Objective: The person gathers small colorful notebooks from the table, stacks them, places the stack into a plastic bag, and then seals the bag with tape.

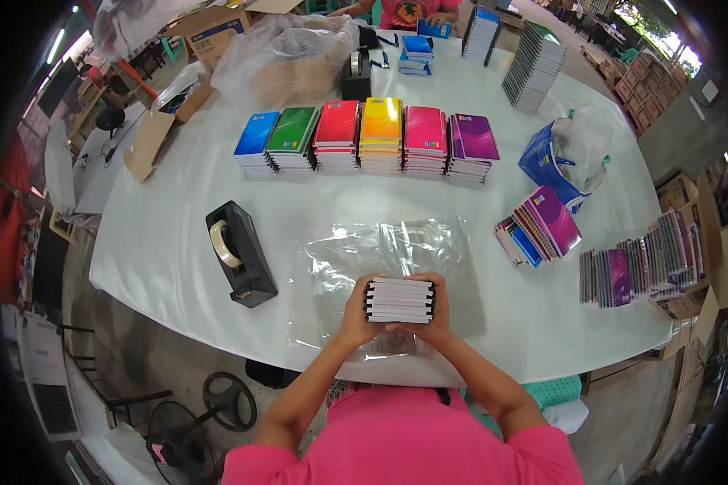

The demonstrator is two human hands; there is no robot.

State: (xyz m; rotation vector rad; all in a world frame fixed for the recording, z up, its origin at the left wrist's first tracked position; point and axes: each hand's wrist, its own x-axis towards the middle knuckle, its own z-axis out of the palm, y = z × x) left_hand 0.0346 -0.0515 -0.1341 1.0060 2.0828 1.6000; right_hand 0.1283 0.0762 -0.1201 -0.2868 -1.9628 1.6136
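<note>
Between my two hands is a small stack of spiral notebooks (399, 301), its white page edges facing up and black bindings at both sides. My left hand (357, 314) is closed on the stack's left end, and my right hand (439, 312) grips the right end. Beneath them a clear plastic sheet or bag (340, 271) lies wrinkled on the white table (194, 178). Left of it stands a black tape dispenser (247, 257) with a roll of tape. Beyond the plastic, a row of notebook stacks in blue, green, red, yellow, pink and purple (471, 141) runs across the table.
To the right lie a fanned notebook pile (542, 226), a blue bag with clear plastic (554, 162) and a carton beside many spiral notebooks (643, 263). At the far side are tall notebook stacks (534, 69), a second tape dispenser (356, 77), bundled plastic (279, 61) and another person (419, 12).
</note>
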